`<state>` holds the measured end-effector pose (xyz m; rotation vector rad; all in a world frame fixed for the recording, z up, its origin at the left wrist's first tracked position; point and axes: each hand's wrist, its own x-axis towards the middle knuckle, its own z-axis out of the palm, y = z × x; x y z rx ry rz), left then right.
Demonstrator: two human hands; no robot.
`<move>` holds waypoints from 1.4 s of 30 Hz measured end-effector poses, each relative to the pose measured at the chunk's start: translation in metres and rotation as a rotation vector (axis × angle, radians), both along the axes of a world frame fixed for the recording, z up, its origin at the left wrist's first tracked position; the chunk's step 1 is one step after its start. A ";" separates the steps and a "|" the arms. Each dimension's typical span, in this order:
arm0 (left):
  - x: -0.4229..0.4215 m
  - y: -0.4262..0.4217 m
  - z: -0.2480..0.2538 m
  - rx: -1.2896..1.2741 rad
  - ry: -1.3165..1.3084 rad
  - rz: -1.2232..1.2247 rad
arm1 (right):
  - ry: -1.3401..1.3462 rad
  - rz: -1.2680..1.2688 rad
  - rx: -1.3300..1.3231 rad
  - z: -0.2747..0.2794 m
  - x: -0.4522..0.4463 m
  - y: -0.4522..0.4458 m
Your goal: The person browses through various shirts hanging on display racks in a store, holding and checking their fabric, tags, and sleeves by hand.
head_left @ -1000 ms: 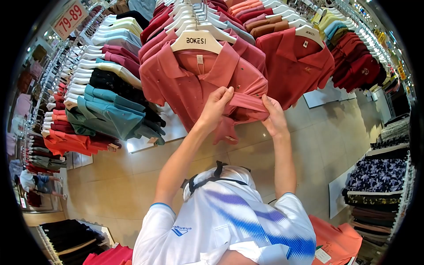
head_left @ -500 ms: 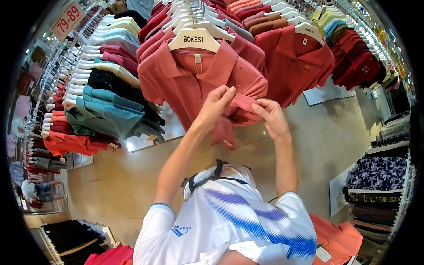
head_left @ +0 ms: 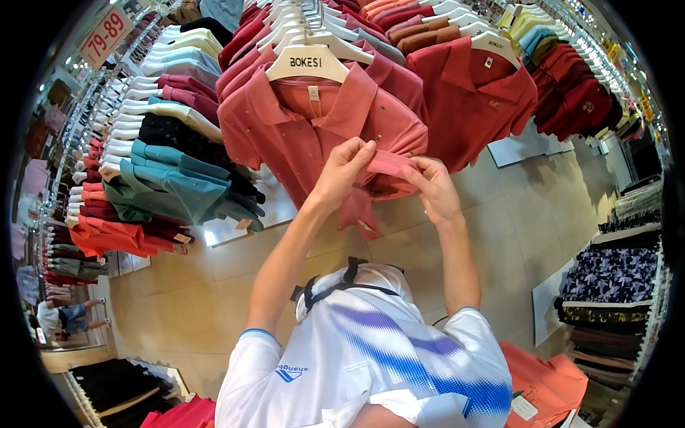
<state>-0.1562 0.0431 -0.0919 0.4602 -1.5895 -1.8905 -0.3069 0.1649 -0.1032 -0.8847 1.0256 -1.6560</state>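
A coral-pink polo shirt (head_left: 278,121) with small dots hangs on a white BOKESI hanger (head_left: 307,63) at the front of the rack. My left hand (head_left: 344,171) pinches the gathered lower fabric, thumb on top. Close by on the right, my right hand (head_left: 434,187) grips the same fabric between thumb and fingers. A short band of cloth is stretched between the two hands, and a loose fold hangs below it. The shirt's collar and inner label face me.
A red polo (head_left: 474,100) hangs to the right. Teal shirts (head_left: 168,185) and others fill the left rack. Folded clothes (head_left: 606,278) lie on a stand at the right, dark ones (head_left: 114,385) at lower left. Another person (head_left: 68,316) is at the far left.
My right hand has moved left along the fabric, closer to my left hand, and its fingers have re-gripped. The polo and hanger have shifted slightly left.
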 end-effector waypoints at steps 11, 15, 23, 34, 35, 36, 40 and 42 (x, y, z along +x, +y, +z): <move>0.003 -0.005 -0.004 0.000 0.006 0.003 | 0.062 -0.047 0.014 0.002 0.007 0.001; 0.002 -0.007 -0.007 0.030 0.031 0.007 | 0.070 -0.022 0.010 0.005 0.007 0.002; 0.002 -0.008 -0.009 0.051 0.028 0.001 | 0.022 -0.005 0.051 0.005 0.006 0.001; 0.005 -0.011 -0.008 0.088 0.028 0.005 | 0.291 -0.249 -0.060 -0.003 0.007 0.007; 0.006 -0.010 -0.008 0.052 -0.017 -0.010 | 0.291 -0.246 -0.059 -0.007 0.005 0.007; 0.006 -0.010 -0.006 0.015 -0.062 -0.027 | 0.553 -0.386 -0.011 -0.012 0.002 0.008; 0.009 -0.007 0.002 -0.119 -0.150 -0.034 | 0.719 -0.629 0.082 -0.022 -0.003 0.007; 0.010 -0.013 -0.007 -0.458 -0.168 0.035 | 0.778 -0.655 0.059 -0.019 -0.005 0.008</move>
